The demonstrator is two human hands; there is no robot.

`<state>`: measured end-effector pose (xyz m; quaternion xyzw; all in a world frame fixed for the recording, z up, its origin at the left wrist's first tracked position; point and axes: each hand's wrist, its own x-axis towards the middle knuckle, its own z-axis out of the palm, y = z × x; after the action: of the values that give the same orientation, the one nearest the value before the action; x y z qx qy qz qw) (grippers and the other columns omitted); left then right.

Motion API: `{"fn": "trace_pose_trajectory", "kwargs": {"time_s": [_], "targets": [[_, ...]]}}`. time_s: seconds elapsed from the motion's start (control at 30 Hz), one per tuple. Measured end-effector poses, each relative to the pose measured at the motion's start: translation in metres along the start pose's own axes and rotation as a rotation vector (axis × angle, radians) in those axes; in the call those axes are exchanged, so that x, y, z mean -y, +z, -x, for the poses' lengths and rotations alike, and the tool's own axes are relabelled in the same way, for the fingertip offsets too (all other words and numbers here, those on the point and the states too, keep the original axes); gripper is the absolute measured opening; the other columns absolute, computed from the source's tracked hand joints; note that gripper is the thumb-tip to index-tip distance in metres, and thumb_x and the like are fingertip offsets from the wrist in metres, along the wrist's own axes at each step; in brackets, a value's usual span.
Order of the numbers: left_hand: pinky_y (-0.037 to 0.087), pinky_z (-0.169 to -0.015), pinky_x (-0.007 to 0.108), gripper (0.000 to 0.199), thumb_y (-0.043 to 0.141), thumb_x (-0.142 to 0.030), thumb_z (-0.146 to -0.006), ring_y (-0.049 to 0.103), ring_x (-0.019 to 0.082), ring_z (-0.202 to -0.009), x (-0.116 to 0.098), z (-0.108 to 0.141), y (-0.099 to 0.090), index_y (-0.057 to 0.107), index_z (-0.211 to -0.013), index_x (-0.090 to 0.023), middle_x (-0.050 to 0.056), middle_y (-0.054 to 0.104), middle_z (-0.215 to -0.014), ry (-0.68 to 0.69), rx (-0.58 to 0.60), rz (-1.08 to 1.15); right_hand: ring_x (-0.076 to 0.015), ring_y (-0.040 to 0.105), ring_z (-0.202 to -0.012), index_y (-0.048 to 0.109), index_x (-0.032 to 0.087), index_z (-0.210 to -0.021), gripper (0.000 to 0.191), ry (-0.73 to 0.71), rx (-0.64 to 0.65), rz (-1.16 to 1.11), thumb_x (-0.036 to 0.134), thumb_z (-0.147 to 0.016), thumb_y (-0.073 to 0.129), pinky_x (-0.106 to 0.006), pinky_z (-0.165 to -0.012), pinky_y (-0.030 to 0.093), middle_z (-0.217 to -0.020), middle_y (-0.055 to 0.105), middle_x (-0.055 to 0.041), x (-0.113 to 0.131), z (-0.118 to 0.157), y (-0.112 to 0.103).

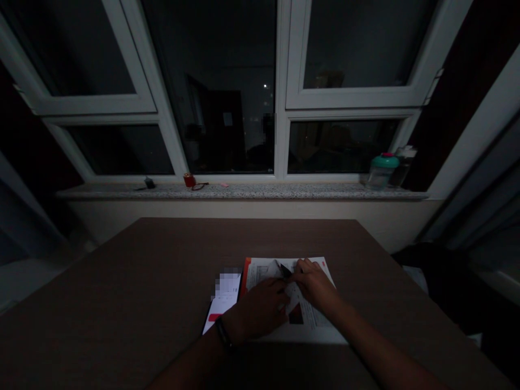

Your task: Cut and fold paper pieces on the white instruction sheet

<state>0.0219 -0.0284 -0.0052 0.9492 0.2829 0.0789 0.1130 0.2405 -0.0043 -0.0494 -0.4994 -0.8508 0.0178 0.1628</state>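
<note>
A printed sheet or booklet (320, 319) with an orange-red left edge lies on the table, bearing text and pictures. Across its left part reaches my left hand (262, 306), a black band on the wrist. Its fingers are bent and closed at the paper; what they hold, if anything, is hidden. My right hand (312, 279) rests on the upper right of the paper, fingers closed at a small dark pointed thing (285, 269) whose kind I cannot make out. Beside that thing a bit of the paper (274, 267) looks raised. The two hands' fingertips nearly meet.
A phone (223, 298) with a lit screen lies left of the paper on the brown table (162, 271). On the stone windowsill (252, 190) stand a teal-lidded bottle (381, 170), a clear bottle (404, 162) and a small red item (189, 180). The room is dim.
</note>
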Motion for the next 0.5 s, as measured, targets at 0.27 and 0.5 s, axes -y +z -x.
{"fn": "trace_pose_trajectory", "kwargs": {"time_s": [0.27, 0.5], "targets": [[0.045, -0.103, 0.040, 0.013, 0.068, -0.024, -0.087, 0.052, 0.028, -0.122, 0.0006, 0.0008, 0.0020, 0.065, -0.099, -0.020, 0.008, 0.057, -0.132, -0.001, -0.025, -0.004, -0.0215, 0.050, -0.097, 0.074, 0.036, -0.112, 0.046, -0.023, 0.010, -0.029, 0.001, -0.088, 0.056, -0.033, -0.078, 0.032, -0.096, 0.058, -0.0040, -0.0057, 0.0006, -0.0003], [0.046, -0.101, 0.039, 0.012, 0.067, -0.025, -0.088, 0.053, 0.028, -0.120, 0.0004, 0.0004, 0.0010, 0.066, -0.098, -0.019, 0.010, 0.058, -0.131, 0.022, -0.011, -0.032, -0.0223, 0.051, -0.096, 0.077, 0.035, -0.104, 0.037, -0.005, -0.056, -0.047, 0.006, -0.089, 0.059, -0.033, -0.078, 0.033, -0.094, 0.059, -0.0044, -0.0087, 0.0005, 0.0097]]}}
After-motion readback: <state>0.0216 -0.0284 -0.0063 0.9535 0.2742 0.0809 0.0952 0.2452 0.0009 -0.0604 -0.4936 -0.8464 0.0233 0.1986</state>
